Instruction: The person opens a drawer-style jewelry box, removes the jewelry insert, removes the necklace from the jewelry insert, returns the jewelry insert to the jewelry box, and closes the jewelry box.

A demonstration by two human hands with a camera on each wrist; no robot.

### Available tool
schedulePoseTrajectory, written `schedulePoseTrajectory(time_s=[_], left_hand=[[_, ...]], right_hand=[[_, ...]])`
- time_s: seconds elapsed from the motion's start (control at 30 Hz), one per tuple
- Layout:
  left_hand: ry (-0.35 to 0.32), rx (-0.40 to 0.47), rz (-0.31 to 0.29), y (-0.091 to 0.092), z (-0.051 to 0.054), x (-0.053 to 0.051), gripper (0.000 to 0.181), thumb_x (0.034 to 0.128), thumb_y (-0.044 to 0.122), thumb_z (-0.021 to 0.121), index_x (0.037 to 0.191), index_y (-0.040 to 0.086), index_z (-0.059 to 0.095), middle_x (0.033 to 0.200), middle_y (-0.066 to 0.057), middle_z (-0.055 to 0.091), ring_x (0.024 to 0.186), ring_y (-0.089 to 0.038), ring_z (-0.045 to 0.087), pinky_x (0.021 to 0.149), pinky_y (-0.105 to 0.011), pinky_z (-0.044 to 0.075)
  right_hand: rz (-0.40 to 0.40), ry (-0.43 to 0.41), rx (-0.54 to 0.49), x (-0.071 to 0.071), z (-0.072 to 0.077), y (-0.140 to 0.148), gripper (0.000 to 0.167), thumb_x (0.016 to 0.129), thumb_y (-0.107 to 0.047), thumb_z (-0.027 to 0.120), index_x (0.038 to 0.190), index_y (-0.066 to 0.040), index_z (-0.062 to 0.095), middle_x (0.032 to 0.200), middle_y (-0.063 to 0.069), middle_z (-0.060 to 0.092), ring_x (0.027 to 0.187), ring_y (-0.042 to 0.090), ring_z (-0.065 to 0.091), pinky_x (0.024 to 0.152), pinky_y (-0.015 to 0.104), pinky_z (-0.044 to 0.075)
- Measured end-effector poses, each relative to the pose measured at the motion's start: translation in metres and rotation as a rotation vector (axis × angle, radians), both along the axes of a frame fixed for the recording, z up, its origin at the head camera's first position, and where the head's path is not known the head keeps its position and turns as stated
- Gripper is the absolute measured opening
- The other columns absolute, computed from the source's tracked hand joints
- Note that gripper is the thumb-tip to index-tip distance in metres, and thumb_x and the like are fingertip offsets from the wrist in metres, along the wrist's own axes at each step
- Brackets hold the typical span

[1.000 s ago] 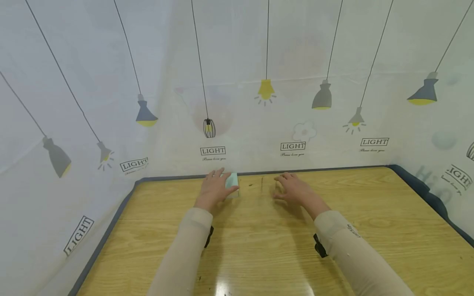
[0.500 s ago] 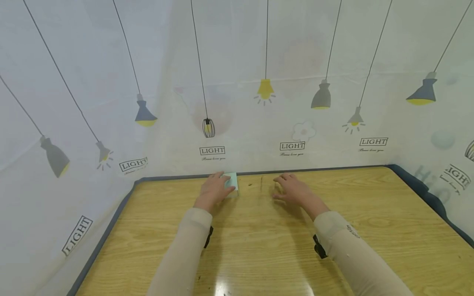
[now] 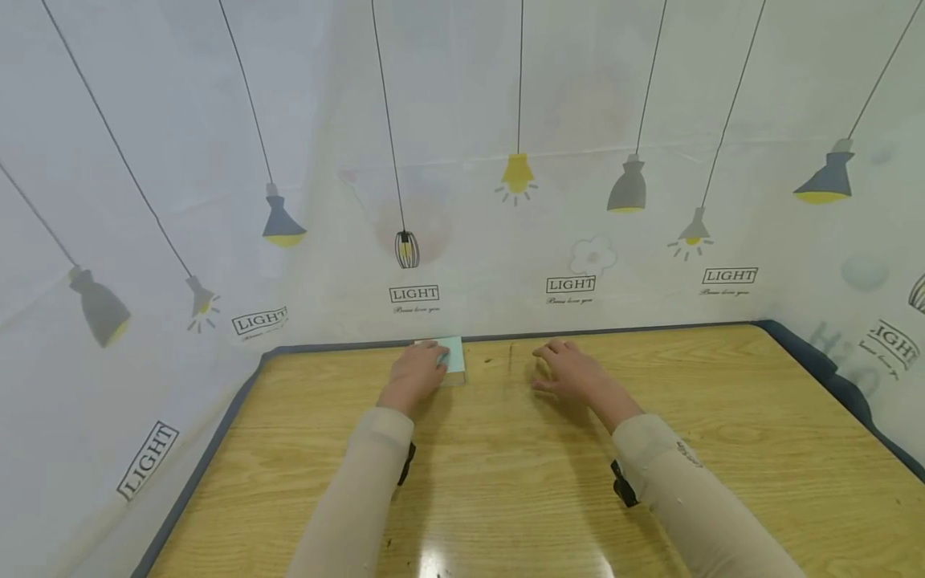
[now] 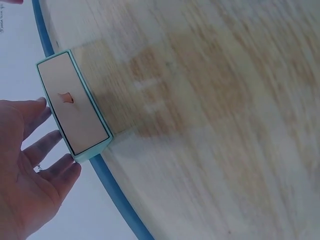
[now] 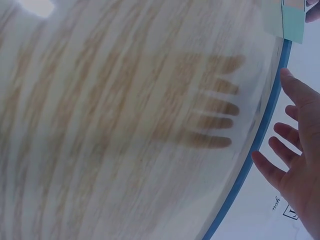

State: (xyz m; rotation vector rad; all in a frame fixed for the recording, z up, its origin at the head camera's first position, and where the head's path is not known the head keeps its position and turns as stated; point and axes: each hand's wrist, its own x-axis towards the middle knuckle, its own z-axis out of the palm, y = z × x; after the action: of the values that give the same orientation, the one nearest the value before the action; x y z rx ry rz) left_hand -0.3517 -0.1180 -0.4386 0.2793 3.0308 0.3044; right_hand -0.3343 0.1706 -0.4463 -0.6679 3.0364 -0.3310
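Note:
A small pale green box point(image 3: 454, 355) lies at the table's back edge. My left hand point(image 3: 415, 376) rests over its left part, hiding some of it. The left wrist view shows the box's light brown face point(image 4: 77, 120) with a small star-shaped mark, and my left hand point(image 4: 25, 170) touching the far long side with its fingertips, not curled round it. To the right of the box, my right hand point(image 3: 578, 376) hovers near the back edge, fingers spread and holding nothing; in the right wrist view that hand point(image 5: 305, 155) is apart from the box's corner point(image 5: 293, 22).
The wood-patterned table point(image 3: 506, 482) has a dark blue border along its back and sides. Behind it hangs a pale cloth point(image 3: 462, 96) printed with lamps and words. Small dark marks show on the table between my hands.
My left thumb has drawn in leftward from the box's right part, so more of the box's top and front shows. The right hand has hardly moved.

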Motion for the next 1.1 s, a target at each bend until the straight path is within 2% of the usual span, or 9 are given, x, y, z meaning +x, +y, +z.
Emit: schedulePoseTrajectory(time_s=[0.2,0.47,0.93,1.1], left_hand=[[-0.017,0.011,0.014,0.001,0.006,0.003,0.04,0.1013,0.027,0.056,0.14,0.021,0.057,0.154,-0.007,0.046,0.141,-0.032,0.044,0.115,-0.049,0.042],[-0.015,0.002,0.002,0.001,0.01,0.008,0.039,0.0997,0.029,0.06,0.138,0.021,0.059,0.148,-0.008,0.051,0.136,-0.032,0.047,0.112,-0.049,0.045],[-0.013,-0.124,-0.024,0.005,0.021,0.022,0.039,0.0968,0.031,0.064,0.134,0.021,0.062,0.131,-0.008,0.059,0.123,-0.028,0.054,0.107,-0.041,0.048],[-0.014,-0.134,-0.052,0.006,0.023,0.027,0.042,0.0958,0.032,0.066,0.136,0.02,0.061,0.136,-0.01,0.058,0.124,-0.029,0.054,0.107,-0.043,0.048]], right_hand=[[0.003,-0.007,-0.018,0.0,-0.002,-0.001,0.064,0.093,-0.041,0.068,0.142,-0.005,0.05,0.145,0.02,0.05,0.134,0.041,0.045,0.11,0.057,0.043],[0.024,0.011,-0.013,0.004,-0.003,-0.001,0.064,0.093,-0.041,0.068,0.141,-0.003,0.051,0.143,0.021,0.051,0.132,0.043,0.047,0.112,0.057,0.041],[0.034,0.022,-0.005,0.012,-0.004,-0.001,0.061,0.094,-0.04,0.068,0.14,-0.004,0.051,0.14,0.021,0.053,0.13,0.042,0.049,0.109,0.056,0.044],[0.045,0.026,0.003,0.014,-0.003,-0.003,0.061,0.094,-0.039,0.069,0.14,-0.003,0.051,0.14,0.021,0.053,0.13,0.042,0.048,0.109,0.055,0.044]])
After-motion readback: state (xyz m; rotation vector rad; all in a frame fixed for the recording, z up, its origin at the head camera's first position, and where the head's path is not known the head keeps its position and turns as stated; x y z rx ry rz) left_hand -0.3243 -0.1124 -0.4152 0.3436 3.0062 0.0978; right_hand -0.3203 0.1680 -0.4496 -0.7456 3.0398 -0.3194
